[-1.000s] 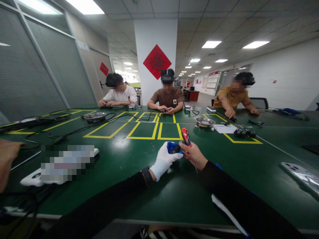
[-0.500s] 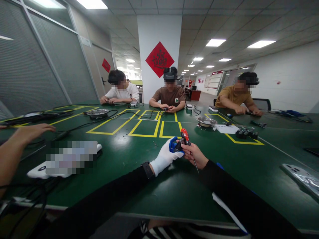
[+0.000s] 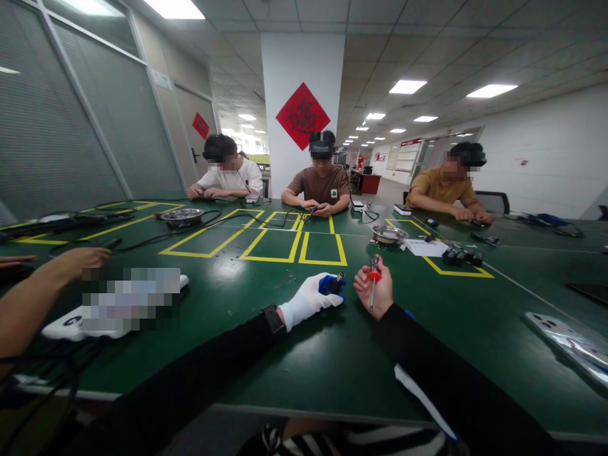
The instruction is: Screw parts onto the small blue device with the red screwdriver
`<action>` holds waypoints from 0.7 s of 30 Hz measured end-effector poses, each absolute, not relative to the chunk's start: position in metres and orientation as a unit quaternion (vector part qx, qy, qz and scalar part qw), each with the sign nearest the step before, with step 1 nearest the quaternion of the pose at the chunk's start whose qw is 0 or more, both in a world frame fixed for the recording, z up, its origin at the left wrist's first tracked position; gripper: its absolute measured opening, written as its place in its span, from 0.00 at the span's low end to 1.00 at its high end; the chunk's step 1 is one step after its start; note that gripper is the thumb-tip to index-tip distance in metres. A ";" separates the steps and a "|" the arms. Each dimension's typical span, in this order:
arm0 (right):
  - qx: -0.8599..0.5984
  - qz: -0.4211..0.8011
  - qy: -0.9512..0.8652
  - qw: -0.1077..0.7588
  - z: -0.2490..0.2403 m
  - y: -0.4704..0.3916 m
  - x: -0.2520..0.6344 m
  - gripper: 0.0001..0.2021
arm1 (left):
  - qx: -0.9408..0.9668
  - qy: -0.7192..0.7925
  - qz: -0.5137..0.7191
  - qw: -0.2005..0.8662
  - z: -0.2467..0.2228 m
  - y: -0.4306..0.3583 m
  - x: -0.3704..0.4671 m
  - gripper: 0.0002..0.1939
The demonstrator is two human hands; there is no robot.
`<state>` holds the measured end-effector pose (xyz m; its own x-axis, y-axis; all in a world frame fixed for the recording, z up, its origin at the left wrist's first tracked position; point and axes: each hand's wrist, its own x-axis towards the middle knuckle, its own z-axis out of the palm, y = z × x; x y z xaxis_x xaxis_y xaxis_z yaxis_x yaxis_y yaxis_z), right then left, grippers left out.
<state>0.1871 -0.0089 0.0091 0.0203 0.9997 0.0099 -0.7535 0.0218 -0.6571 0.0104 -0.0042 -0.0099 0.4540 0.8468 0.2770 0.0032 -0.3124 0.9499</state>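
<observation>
The gloved left hand (image 3: 313, 296) grips the black part (image 3: 335, 285), and just right of that part, clear of it, the right hand (image 3: 382, 295) clasps the screwdriver (image 3: 375, 275), its shaft (image 3: 372, 297) not aimed at the part.

A red poster (image 3: 303, 116) hangs on the white pillar (image 3: 278, 60) beyond the green table (image 3: 266, 386), which bears yellow tape outlines (image 3: 323, 263), two metal bowls (image 3: 389, 234), a paper sheet (image 3: 420, 247) and, at right, a phone (image 3: 565, 342).
</observation>
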 end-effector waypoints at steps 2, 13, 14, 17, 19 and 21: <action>-0.246 0.634 -0.232 0.695 0.011 -0.009 0.191 0.21 | 0.709 0.299 0.402 0.497 -0.009 -0.006 0.010 0.23; -0.268 0.557 -0.121 0.777 0.004 0.001 0.201 0.23 | 0.760 0.285 0.304 0.499 -0.005 -0.003 0.004 0.25; -0.276 0.551 -0.115 0.779 0.003 0.003 0.201 0.21 | 0.769 0.282 0.295 0.492 -0.004 -0.002 0.001 0.25; -0.301 0.547 -0.117 0.772 0.002 0.007 0.199 0.12 | 0.806 0.289 0.278 0.435 -0.002 -0.001 -0.007 0.25; -0.309 0.551 -0.132 0.764 0.001 0.008 0.196 0.06 | 0.832 0.304 0.273 0.375 -0.001 -0.001 -0.010 0.25; -0.314 0.557 -0.150 0.754 0.001 0.007 0.193 0.03 | 0.853 0.307 0.277 0.317 0.001 -0.001 -0.011 0.27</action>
